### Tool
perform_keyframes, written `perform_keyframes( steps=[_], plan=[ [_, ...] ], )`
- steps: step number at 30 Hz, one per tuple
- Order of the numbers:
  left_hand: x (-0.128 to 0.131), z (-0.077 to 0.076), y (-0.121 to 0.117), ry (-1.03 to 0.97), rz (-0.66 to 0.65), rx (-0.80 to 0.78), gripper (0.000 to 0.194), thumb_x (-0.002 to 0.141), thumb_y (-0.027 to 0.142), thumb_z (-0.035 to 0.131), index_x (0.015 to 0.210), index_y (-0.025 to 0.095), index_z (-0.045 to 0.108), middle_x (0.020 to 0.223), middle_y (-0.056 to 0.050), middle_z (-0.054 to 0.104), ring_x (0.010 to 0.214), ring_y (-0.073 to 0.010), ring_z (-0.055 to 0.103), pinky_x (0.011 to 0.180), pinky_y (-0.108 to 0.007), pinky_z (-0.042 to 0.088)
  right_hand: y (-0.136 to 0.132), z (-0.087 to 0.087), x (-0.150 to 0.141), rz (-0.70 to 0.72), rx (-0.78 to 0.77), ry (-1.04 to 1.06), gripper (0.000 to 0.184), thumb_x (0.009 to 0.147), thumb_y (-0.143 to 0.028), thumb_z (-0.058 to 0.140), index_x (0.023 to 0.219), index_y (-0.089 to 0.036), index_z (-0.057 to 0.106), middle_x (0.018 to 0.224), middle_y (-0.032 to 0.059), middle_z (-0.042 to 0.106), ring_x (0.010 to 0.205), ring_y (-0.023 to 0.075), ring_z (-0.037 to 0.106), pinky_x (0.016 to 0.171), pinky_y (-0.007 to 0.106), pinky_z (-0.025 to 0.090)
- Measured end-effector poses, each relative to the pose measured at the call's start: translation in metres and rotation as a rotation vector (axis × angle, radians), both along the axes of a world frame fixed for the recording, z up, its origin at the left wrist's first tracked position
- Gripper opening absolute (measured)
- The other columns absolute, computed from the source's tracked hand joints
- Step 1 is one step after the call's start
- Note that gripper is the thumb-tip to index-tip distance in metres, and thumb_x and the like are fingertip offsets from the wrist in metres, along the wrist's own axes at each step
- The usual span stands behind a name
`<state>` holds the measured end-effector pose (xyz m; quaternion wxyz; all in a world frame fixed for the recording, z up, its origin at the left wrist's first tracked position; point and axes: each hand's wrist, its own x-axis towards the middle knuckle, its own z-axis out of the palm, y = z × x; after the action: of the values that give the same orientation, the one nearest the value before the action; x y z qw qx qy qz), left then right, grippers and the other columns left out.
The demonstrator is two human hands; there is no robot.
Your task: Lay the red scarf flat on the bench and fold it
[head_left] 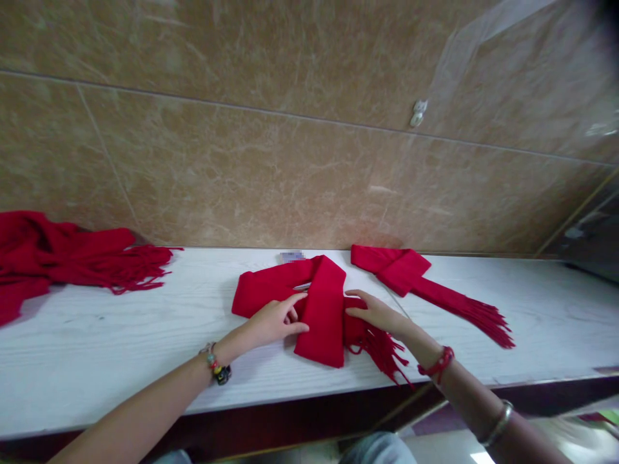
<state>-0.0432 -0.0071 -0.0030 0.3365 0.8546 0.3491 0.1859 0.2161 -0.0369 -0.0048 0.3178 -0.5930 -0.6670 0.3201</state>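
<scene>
A red scarf lies crossed into a loop on the white surface, one flat band over the other. My left hand touches the left side of this band; its thumb and index finger are apart and the other fingers curl. On the other side, my right hand rests over the scarf's fringed end, with its fingertips near the band's right edge and spaced apart. Tassels spread out below the right hand. What lies under the fingertips is partly hidden.
To the right lies another folded red scarf, its fringe pointing toward the front edge. A loose red scarf is heaped at the left. A small blurred packet sits behind the middle scarf. The tiled wall borders the white counter.
</scene>
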Motion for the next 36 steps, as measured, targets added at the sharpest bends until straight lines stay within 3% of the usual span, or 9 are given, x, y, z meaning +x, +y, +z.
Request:
perform_keyframes(
  steps=[3,8,13,17,22,25,27,31,36],
  plan=[
    [0.003,-0.002,-0.005,0.035,-0.065,-0.019,0.067,0.072,0.022,0.063,0.134,0.022,0.036,0.072,0.004,0.059,0.064,-0.0116,0.052,0.060,-0.021,0.040,0.003,0.008,-0.006,-0.036,0.063,0.031,0.026,0.066,-0.016,0.059,0.092,-0.016,0.061,0.099,0.0068,0.066,0.090,0.0207,0.061,0.086,0.037,0.046],
    [-0.003,0.003,0.001,-0.085,-0.014,-0.157,0.057,0.074,0.016,0.054,0.130,0.020,0.041,0.079,0.002,0.051,0.058,-0.0076,0.046,0.053,-0.017,0.037,-0.022,0.032,0.012,-0.194,0.019,0.273,0.041,0.068,-0.026,0.057,0.108,-0.022,0.052,0.086,0.0014,0.067,0.073,0.0192,0.064,0.062,0.031,0.052],
    [-0.009,0.009,0.001,0.042,-0.102,-0.127,0.049,0.072,0.018,0.057,0.121,0.019,0.053,0.071,0.002,0.055,0.061,-0.0094,0.049,0.055,-0.018,0.037,-0.042,0.018,0.048,-0.080,-0.072,-0.071,0.029,0.061,-0.020,0.057,0.090,-0.020,0.061,0.084,0.0027,0.067,0.080,0.0209,0.062,0.069,0.031,0.051],
    [-0.007,0.010,-0.002,0.070,-0.111,-0.256,0.048,0.075,0.017,0.051,0.123,0.014,0.052,0.066,0.001,0.059,0.055,-0.0099,0.052,0.051,-0.019,0.038,-0.038,0.016,0.070,-0.134,-0.017,-0.118,0.033,0.069,-0.028,0.052,0.101,-0.020,0.058,0.093,0.0038,0.066,0.083,0.0200,0.062,0.070,0.030,0.051],
    [-0.009,0.014,0.006,-0.074,0.101,0.039,0.031,0.080,0.028,0.048,0.104,0.014,0.063,0.080,-0.005,0.065,0.067,-0.0144,0.057,0.066,-0.025,0.044,-0.030,0.014,0.068,0.070,0.002,-0.448,0.034,0.064,-0.022,0.058,0.098,-0.021,0.062,0.094,0.0058,0.067,0.085,0.0224,0.061,0.080,0.034,0.047],
    [-0.018,0.015,0.029,-0.205,0.392,0.200,0.031,0.081,0.031,0.046,0.102,0.014,0.062,0.105,-0.010,0.061,0.097,-0.0216,0.054,0.089,-0.033,0.038,-0.009,0.012,0.059,-0.069,0.136,-0.502,0.032,0.069,-0.026,0.058,0.100,-0.017,0.062,0.102,0.0114,0.064,0.094,0.0247,0.059,0.084,0.037,0.044],
    [-0.026,0.015,0.049,-0.245,0.522,0.042,0.040,0.079,0.035,0.049,0.112,0.014,0.056,0.117,-0.012,0.055,0.112,-0.0248,0.047,0.096,-0.035,0.033,0.018,0.013,0.054,-0.213,0.187,-0.449,0.031,0.074,-0.027,0.057,0.101,-0.015,0.061,0.104,0.0135,0.063,0.097,0.0251,0.058,0.086,0.037,0.043],
    [-0.039,0.011,0.083,-0.192,0.445,-0.242,0.054,0.072,0.048,0.056,0.113,0.011,0.054,0.108,-0.013,0.062,0.103,-0.0267,0.056,0.085,-0.035,0.043,0.084,0.011,0.042,-0.277,0.179,-0.396,0.021,0.078,-0.027,0.054,0.090,-0.013,0.063,0.096,0.0135,0.066,0.094,0.0249,0.059,0.082,0.034,0.044],
    [-0.047,0.009,0.087,-0.289,0.259,-0.428,0.074,0.063,0.048,0.068,0.124,0.015,0.045,0.118,-0.012,0.059,0.105,-0.0222,0.056,0.085,-0.029,0.045,0.131,-0.003,0.023,-0.221,0.163,-0.250,0.014,0.070,-0.030,0.063,0.071,-0.016,0.066,0.066,0.0051,0.067,0.066,0.0188,0.062,0.060,0.026,0.048]
  ],
)
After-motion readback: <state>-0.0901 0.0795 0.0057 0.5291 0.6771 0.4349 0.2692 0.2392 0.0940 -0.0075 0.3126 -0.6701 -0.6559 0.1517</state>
